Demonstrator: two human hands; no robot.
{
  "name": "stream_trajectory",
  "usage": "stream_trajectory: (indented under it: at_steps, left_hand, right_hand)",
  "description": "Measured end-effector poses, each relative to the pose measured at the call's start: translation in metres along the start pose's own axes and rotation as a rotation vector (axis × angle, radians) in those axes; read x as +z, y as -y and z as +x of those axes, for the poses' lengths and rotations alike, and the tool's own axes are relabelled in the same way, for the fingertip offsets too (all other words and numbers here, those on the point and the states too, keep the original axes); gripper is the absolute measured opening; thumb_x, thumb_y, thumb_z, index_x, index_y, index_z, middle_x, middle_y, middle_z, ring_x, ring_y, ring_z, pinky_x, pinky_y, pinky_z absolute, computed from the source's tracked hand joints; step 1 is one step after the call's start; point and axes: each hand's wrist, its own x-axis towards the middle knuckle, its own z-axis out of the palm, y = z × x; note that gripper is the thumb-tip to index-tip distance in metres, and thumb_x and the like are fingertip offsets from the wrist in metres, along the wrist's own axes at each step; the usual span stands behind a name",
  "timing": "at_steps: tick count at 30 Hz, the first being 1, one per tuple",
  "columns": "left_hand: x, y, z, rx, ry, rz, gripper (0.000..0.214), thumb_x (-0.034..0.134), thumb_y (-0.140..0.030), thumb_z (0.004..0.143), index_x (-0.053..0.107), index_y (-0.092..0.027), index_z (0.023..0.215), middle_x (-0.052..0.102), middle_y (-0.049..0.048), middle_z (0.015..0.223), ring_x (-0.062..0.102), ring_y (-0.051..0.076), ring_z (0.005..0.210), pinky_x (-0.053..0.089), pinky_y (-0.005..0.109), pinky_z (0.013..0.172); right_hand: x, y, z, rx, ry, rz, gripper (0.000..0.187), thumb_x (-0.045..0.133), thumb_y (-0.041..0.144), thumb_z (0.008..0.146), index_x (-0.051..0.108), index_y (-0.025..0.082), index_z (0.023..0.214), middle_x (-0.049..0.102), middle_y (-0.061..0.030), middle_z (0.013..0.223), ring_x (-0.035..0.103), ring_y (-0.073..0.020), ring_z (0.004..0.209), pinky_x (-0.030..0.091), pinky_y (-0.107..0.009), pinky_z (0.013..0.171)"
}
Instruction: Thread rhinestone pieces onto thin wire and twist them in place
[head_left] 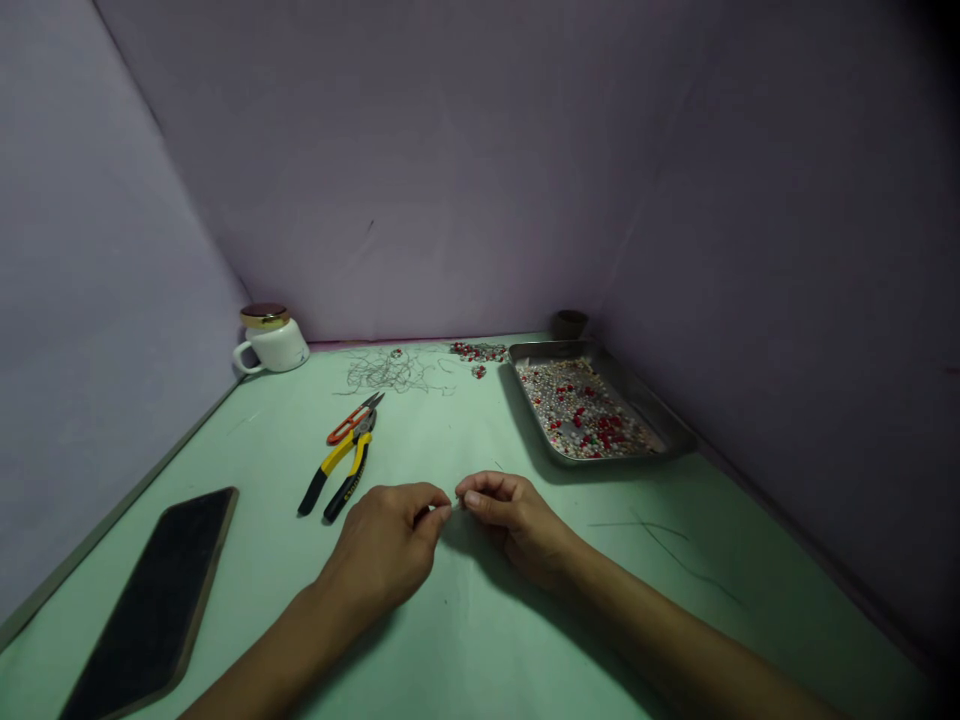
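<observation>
My left hand point(390, 540) is closed in a pinch above the green tabletop, thumb against fingertips. Just to its right, my right hand point(521, 525) pinches as well, and the two sets of fingertips almost meet. A tiny dark-and-light piece point(459, 501) shows at the right fingertips, too small to name. Whatever sits between the left fingertips is hidden. Past the hands to the right stands a metal tray point(547, 445) of pearly white and red beads. Yellow-and-black pliers point(341, 468) lie beyond my left hand, touching or nearly touching orange-handled snips point(352, 420).
A dark phone point(161, 600) lies at the left. A lidded white mug point(276, 345) stands at the back left. Tangled thin wire point(390, 372) and red beaded pieces point(480, 352) lie at the back. Loose wires point(675, 555) are at the right. Walls point(450, 200) enclose the table.
</observation>
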Motion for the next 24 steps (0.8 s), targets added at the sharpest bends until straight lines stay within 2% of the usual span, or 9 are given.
stream_trajectory:
  at_steps: [10, 16, 24]
  left_hand:
    - [-0.0047, 0.0014, 0.0018, 0.009, 0.014, 0.087, 0.023, 0.042, -0.029, 0.078, 0.063, -0.021, 0.071, 0.063, 0.0018, 0.063, 0.054, 0.018, 0.061, 0.035, 0.028, 0.058]
    - [-0.0066, 0.0003, 0.0014, -0.007, 0.03, 0.136, 0.023, 0.043, -0.029, 0.078, 0.063, -0.022, 0.07, 0.065, 0.0022, 0.065, 0.056, 0.018, 0.064, 0.034, 0.028, 0.058]
    - [0.0018, 0.0005, 0.0006, -0.03, 0.041, 0.094, 0.022, 0.043, -0.03, 0.076, 0.063, -0.022, 0.071, 0.063, 0.0015, 0.063, 0.055, 0.017, 0.06, 0.035, 0.028, 0.058]
  right_hand:
    - [0.0023, 0.0011, -0.0014, 0.042, 0.026, -0.083, 0.026, 0.075, 0.029, 0.055, 0.061, 0.012, 0.068, 0.044, 0.0048, 0.048, 0.03, -0.0035, 0.041, 0.014, -0.021, 0.041]
    - [0.0051, 0.0035, -0.0032, 0.037, 0.027, -0.124, 0.03, 0.076, 0.032, 0.053, 0.06, 0.012, 0.068, 0.041, 0.0061, 0.046, 0.027, -0.0033, 0.04, 0.012, -0.022, 0.041]
    - [0.0048, -0.0002, -0.0038, 0.039, 0.025, -0.041, 0.029, 0.076, 0.031, 0.055, 0.061, 0.01, 0.069, 0.047, 0.003, 0.052, 0.035, -0.0038, 0.044, 0.018, -0.02, 0.042]
